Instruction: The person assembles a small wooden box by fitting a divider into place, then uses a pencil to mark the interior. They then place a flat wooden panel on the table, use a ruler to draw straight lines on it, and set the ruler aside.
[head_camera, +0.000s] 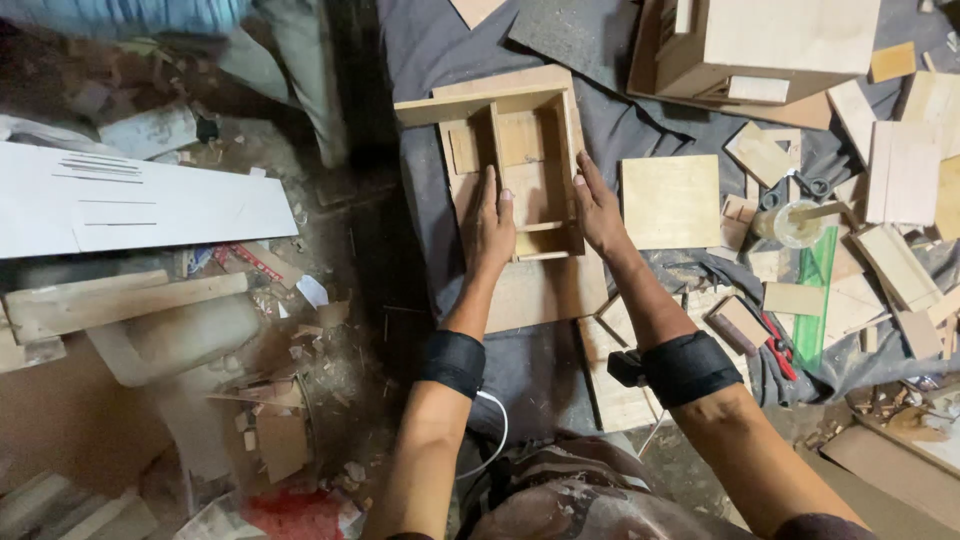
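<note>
Small wooden frame sits on a plywood board on the grey cloth. Your left hand and right hand press its sides, fingers flat, gripping nothing. Keep pressure even and square, so joints don't shift.

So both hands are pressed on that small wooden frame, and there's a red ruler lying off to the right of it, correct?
Nearly. In the head view the left hand and right hand do rest on the small wooden frame, but the ruler lying to the right is green, not red.
</note>
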